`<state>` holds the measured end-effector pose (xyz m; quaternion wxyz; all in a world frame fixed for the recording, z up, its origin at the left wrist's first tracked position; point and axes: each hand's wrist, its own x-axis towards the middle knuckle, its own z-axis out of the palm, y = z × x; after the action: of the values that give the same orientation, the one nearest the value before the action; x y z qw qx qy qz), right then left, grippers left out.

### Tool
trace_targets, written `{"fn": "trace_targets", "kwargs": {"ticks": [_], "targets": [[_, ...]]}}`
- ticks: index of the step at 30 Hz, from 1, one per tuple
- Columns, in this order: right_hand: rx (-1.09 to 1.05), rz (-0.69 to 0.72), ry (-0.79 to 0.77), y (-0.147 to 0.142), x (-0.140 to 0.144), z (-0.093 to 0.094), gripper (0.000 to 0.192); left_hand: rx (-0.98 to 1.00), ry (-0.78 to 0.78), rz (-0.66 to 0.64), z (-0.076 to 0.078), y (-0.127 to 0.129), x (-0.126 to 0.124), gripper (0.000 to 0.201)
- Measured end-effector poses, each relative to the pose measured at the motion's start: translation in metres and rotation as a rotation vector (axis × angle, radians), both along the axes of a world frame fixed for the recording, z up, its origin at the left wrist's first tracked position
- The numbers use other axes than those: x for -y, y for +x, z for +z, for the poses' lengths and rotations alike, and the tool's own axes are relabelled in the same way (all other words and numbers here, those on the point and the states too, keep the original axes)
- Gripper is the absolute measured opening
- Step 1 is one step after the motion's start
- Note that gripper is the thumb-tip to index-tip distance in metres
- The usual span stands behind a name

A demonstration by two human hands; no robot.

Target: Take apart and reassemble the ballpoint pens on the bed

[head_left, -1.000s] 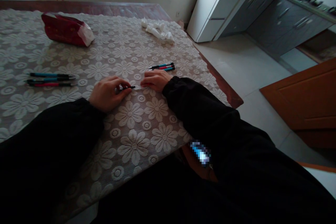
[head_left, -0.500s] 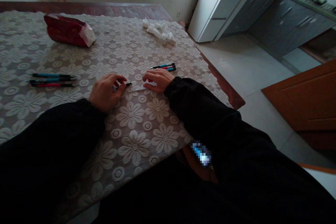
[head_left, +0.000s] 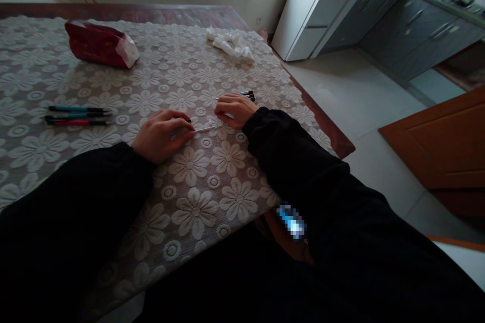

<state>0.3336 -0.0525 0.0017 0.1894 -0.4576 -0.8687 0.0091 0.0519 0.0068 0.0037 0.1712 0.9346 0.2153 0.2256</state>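
My left hand [head_left: 163, 135] rests on the lace tablecloth with its fingers closed together. A dark tip of a slim pen-like piece [head_left: 189, 121] shows at its fingertips; the rest is hidden. From the left thumb a thin white stick [head_left: 207, 127] runs across to my right hand [head_left: 236, 110]. My right fingers are bent down and closed around its right end, which I cannot see. Just behind the right hand lie several pens [head_left: 250, 95], partly covered by it. Farther left, blue and red pens [head_left: 79, 115] lie side by side, away from both hands.
A red pouch [head_left: 97, 44] stands at the back left of the lace tablecloth [head_left: 195, 209]. A crumpled white plastic bag [head_left: 230, 44] lies at the back right. The wooden table edge [head_left: 341, 144] shows on the right. A pixelated bright object [head_left: 291, 222] sits below the front edge.
Both hands have shifted slightly to the right, and the white stick with them. My right fingers have drawn together and now cover more of the pens behind them. Less of the dark piece shows.
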Motion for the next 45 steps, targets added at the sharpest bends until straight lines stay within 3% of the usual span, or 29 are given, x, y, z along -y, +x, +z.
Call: {"fn": "trace_targets", "kwargs": {"ticks": [7,19,28,40,45], "targets": [[0.002,0.056,-0.022,0.0108,-0.0053,-0.0049,0.017,0.076,0.075,0.016,-0.0066,-0.0002,-0.0033,0.018],[0.076,0.041,0.011,0.0108,-0.0050,-0.0032,0.027,0.061,0.117,0.074,-0.0036,-0.0012,-0.0010,0.020],[0.024,0.131,0.024,0.0085,-0.0074,-0.0054,0.029,0.046,0.126,0.040,-0.0061,-0.0016,-0.0028,0.017],[0.049,0.079,0.031,0.0062,-0.0060,-0.0046,0.024,0.054,0.136,0.053,-0.0040,-0.0016,-0.0018,0.020],[0.070,0.089,0.055,0.0044,-0.0053,-0.0050,0.024,0.020,0.125,-0.028,-0.0010,-0.0010,-0.0013,0.023]]}}
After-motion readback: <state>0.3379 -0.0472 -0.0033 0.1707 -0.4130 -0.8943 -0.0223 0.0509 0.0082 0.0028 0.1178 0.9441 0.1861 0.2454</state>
